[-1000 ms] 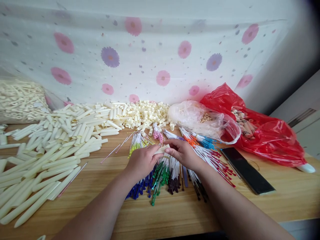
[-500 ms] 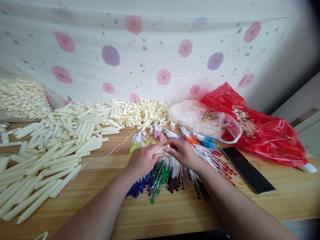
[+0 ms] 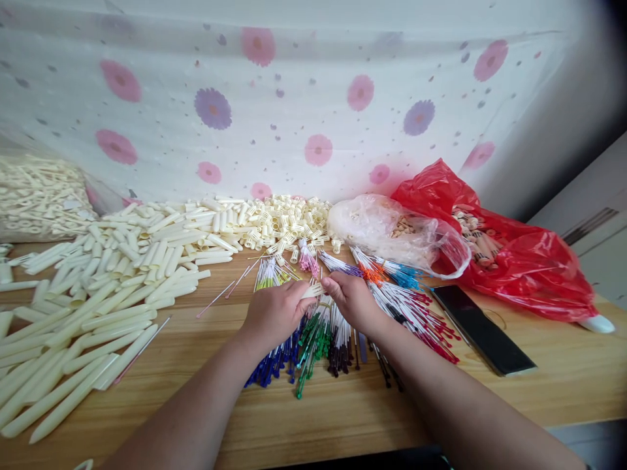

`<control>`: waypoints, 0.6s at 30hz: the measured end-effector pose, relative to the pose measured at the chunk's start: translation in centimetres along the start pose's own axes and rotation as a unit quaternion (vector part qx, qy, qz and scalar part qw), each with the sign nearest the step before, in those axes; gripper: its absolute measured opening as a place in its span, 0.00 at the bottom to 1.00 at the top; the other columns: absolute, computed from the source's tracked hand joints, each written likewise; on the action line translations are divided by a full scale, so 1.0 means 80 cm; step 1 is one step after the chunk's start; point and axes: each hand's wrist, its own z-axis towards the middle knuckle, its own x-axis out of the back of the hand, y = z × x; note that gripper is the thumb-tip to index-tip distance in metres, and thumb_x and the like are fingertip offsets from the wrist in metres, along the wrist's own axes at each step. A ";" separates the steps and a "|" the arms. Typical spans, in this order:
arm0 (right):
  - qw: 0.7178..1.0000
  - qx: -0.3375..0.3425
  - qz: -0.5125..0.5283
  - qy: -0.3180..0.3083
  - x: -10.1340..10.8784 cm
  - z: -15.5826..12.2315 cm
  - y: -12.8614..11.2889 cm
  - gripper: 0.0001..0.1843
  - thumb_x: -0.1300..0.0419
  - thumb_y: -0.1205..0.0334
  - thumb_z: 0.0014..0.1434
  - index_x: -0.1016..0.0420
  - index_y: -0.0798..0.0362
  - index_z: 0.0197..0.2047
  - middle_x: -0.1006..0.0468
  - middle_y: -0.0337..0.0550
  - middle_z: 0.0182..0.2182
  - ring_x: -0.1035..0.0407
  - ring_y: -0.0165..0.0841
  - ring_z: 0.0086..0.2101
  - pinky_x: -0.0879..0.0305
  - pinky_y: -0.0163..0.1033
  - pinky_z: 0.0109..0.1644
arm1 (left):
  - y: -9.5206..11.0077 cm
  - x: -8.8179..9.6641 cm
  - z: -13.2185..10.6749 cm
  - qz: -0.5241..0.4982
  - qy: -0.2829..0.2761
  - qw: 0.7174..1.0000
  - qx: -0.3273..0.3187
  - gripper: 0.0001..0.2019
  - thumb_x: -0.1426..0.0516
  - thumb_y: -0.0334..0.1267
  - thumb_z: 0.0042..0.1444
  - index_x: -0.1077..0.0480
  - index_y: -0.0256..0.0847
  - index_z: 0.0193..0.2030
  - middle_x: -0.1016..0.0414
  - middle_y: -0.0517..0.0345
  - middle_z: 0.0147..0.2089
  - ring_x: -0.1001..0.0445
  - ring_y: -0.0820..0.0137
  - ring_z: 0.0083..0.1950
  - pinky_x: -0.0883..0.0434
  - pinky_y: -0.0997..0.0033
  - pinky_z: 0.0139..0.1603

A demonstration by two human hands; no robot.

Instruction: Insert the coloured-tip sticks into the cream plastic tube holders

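My left hand [image 3: 277, 310] pinches a small cream slotted plastic sleeve [image 3: 312, 290] between thumb and fingers, above the middle of the table. Close against its right end, my right hand [image 3: 353, 300] is closed, thumb pressed to the fingers; whatever is in that pinch is hidden. Below and around both hands fan bundles of thin white pen refills with coloured ends: green refills [image 3: 313, 343], blue refills [image 3: 279, 359], dark purple refills [image 3: 341, 349] and red refills [image 3: 435, 333]. Yellow-green refills [image 3: 267, 277] lie behind my left hand, pink refills [image 3: 308, 259] beyond the sleeve.
Cream pen barrels [image 3: 112, 313] cover the left of the wooden table [image 3: 274, 424]. Slotted sleeves [image 3: 289, 222] are heaped at the back. A clear bag [image 3: 362, 225], a red bag [image 3: 543, 267] and a black phone [image 3: 482, 329] lie right. Another filled bag [image 3: 44, 196] stands far left.
My right hand has turned, its fingers curling in and its thumb now pointing up beside the sleeve. The left hand keeps its pinch. The whole view has shifted slightly.
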 end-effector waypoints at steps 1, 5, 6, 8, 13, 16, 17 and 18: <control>1.000 -0.004 -0.006 0.006 -0.002 0.000 0.000 0.29 0.59 0.43 0.65 0.34 0.54 0.24 0.34 0.39 0.20 0.40 0.29 0.24 0.46 0.34 0.29 | 0.000 0.000 0.000 0.016 0.011 1.000 -0.003 0.15 0.54 0.47 0.64 0.31 0.42 0.37 0.24 0.56 0.35 0.27 0.66 0.33 0.44 0.72 0.29; 0.997 0.035 0.063 -0.002 0.003 0.000 0.003 0.25 0.55 0.42 0.64 0.29 0.55 0.40 0.30 0.40 0.26 0.37 0.30 0.27 0.42 0.34 0.31 | 0.000 0.002 0.001 -0.011 0.001 1.000 0.001 0.14 0.53 0.46 0.64 0.31 0.42 0.37 0.24 0.57 0.33 0.27 0.66 0.33 0.44 0.72 0.29; 0.996 0.052 0.077 -0.011 0.006 0.001 0.004 0.24 0.51 0.43 0.63 0.30 0.55 0.44 0.30 0.41 0.28 0.36 0.30 0.28 0.41 0.34 0.32 | 0.001 0.004 0.001 -0.027 -0.011 1.000 0.004 0.13 0.53 0.45 0.64 0.32 0.42 0.37 0.24 0.58 0.33 0.28 0.67 0.32 0.43 0.72 0.29; 0.994 0.068 0.075 -0.034 0.011 0.002 0.006 0.20 0.47 0.45 0.61 0.29 0.55 0.42 0.31 0.39 0.27 0.37 0.30 0.28 0.42 0.33 0.32 | 0.002 0.005 0.002 -0.046 -0.031 0.998 0.008 0.13 0.53 0.45 0.64 0.32 0.43 0.36 0.24 0.59 0.33 0.28 0.68 0.32 0.42 0.73 0.30; 0.999 -0.019 0.010 -0.041 0.007 0.006 0.004 0.20 0.51 0.50 0.64 0.35 0.53 0.26 0.36 0.35 0.21 0.41 0.28 0.25 0.47 0.33 0.29 | 0.001 0.000 0.000 -0.001 -0.021 1.000 0.007 0.14 0.54 0.46 0.64 0.32 0.41 0.37 0.24 0.55 0.35 0.28 0.66 0.33 0.42 0.71 0.30; 0.999 0.023 -0.015 -0.022 0.007 0.003 0.000 0.20 0.53 0.50 0.65 0.35 0.53 0.27 0.34 0.37 0.23 0.40 0.29 0.26 0.45 0.34 0.30 | 0.004 -0.002 -0.001 -0.056 -0.013 0.998 0.021 0.14 0.54 0.44 0.64 0.32 0.40 0.37 0.25 0.54 0.34 0.29 0.65 0.34 0.41 0.70 0.32; 0.998 0.060 -0.020 -0.011 0.010 0.002 -0.001 0.18 0.53 0.51 0.65 0.34 0.53 0.29 0.33 0.39 0.25 0.38 0.30 0.27 0.44 0.34 0.32 | 0.006 -0.002 -0.001 -0.108 -0.018 0.994 0.022 0.13 0.53 0.44 0.64 0.32 0.39 0.37 0.26 0.55 0.34 0.30 0.66 0.34 0.40 0.70 0.33; 0.994 0.107 -0.024 0.004 0.013 0.000 -0.001 0.17 0.52 0.52 0.65 0.33 0.53 0.32 0.31 0.41 0.27 0.36 0.31 0.30 0.42 0.35 0.34 | 0.009 -0.003 -0.002 -0.176 -0.035 0.984 0.016 0.13 0.53 0.43 0.64 0.33 0.39 0.37 0.28 0.56 0.33 0.31 0.68 0.34 0.39 0.71 0.33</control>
